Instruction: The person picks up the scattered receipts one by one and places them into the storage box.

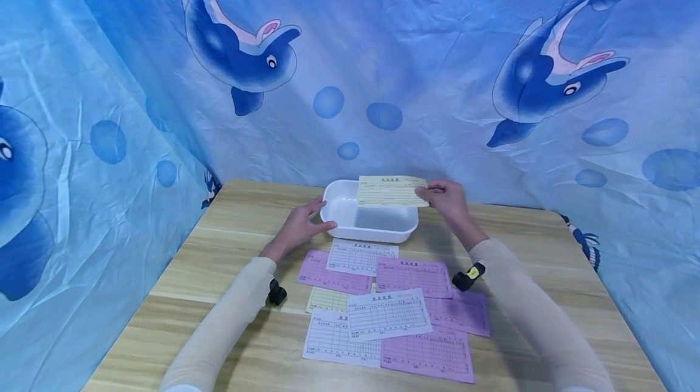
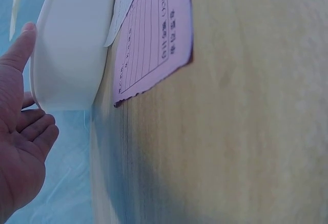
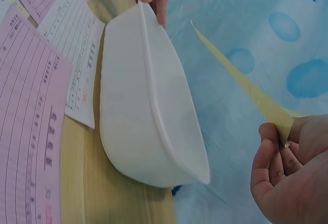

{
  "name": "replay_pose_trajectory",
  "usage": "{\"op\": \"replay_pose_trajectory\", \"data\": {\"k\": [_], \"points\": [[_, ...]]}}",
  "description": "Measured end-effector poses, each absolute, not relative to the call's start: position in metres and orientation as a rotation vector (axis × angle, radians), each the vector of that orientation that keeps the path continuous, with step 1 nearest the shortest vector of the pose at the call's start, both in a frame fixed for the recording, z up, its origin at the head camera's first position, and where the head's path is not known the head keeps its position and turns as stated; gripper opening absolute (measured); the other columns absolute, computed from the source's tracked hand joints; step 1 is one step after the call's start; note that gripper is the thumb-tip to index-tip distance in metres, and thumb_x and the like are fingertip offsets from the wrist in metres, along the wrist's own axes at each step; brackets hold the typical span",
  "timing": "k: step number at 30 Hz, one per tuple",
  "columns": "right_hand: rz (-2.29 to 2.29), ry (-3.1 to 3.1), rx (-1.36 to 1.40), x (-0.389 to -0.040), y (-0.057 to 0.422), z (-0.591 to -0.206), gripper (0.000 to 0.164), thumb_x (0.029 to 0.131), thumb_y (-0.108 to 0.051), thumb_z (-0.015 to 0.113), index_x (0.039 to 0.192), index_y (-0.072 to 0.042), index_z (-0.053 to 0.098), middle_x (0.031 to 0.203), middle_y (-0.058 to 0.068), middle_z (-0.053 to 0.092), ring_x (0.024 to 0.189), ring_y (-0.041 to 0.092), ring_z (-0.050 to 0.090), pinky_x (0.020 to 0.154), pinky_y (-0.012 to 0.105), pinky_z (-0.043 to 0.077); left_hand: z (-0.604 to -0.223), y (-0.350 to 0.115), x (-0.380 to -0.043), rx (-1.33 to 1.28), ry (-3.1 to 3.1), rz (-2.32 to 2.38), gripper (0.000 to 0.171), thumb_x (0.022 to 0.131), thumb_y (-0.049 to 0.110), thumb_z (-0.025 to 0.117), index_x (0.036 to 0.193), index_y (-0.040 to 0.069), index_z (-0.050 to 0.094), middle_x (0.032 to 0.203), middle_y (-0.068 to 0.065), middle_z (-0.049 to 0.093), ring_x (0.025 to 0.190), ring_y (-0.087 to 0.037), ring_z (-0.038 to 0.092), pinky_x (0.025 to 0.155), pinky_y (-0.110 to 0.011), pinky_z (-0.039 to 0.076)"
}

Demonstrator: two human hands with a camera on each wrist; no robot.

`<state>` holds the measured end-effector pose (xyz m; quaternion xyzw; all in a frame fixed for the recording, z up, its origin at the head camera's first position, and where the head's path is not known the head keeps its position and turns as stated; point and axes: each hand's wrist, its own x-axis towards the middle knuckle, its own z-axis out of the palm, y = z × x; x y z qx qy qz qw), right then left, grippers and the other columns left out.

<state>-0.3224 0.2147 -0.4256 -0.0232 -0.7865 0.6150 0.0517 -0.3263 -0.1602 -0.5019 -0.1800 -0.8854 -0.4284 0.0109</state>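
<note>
A white plastic tub [image 1: 377,234] sits toward the back of the wooden table. My left hand [image 1: 301,226] holds its left end, the thumb at the front rim and the fingers around the far side; the left wrist view shows this hand [image 2: 23,131] against the tub wall [image 2: 74,44]. Between thumb and fingers, my right hand [image 1: 445,197] pinches the right edge of a pale yellow printed slip [image 1: 388,192]. Raised over the back of the tub, the slip [image 3: 246,85] hangs clear of the rim in the right wrist view.
In front of the tub lie several overlapping printed slips: white ones [image 1: 388,316], pink ones [image 1: 432,358] and a partly covered yellow-green one [image 1: 325,299]. A blue curtain [image 1: 437,155] with dolphins stands close behind the wooden table [image 1: 191,282] and along its sides.
</note>
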Motion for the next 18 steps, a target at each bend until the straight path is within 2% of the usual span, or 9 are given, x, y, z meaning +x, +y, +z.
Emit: {"op": "replay_pose_trajectory", "data": {"k": [2,9,18], "points": [[1.859,-2.412,-0.079,-0.325,0.209,-0.428,0.043,0.089,-0.024,0.082,0.117,0.004,0.067,0.094,0.001,0.073,0.080,0.009,0.067,0.079,0.029,0.061,-0.502,-0.160,-0.327,-0.559,-2.762,-1.340,0.089,0.083,0.052,0.081,0.148,0.001,0.049,0.162,-0.016,0.037,0.150,-0.033,0.034,0.122,-0.049,0.032],[1.900,-2.447,-0.100,-0.329,0.190,-0.434,0.043,0.090,-0.025,0.081,0.119,0.003,0.066,0.113,0.016,0.073,0.093,0.014,0.069,0.096,0.047,0.058,-0.502,-0.161,-0.328,-0.568,-2.755,-1.328,0.089,0.083,0.053,0.081,0.148,0.001,0.050,0.161,-0.015,0.038,0.150,-0.032,0.035,0.122,-0.049,0.032],[1.859,-2.464,-0.107,-0.331,0.166,-0.440,0.036,0.091,-0.022,0.079,0.115,0.003,0.069,0.106,0.015,0.074,0.086,0.015,0.068,0.095,0.052,0.058,-0.501,-0.161,-0.327,-0.549,-2.779,-1.324,0.090,0.083,0.054,0.081,0.149,0.003,0.048,0.163,-0.015,0.035,0.151,-0.032,0.032,0.123,-0.050,0.030]]}}
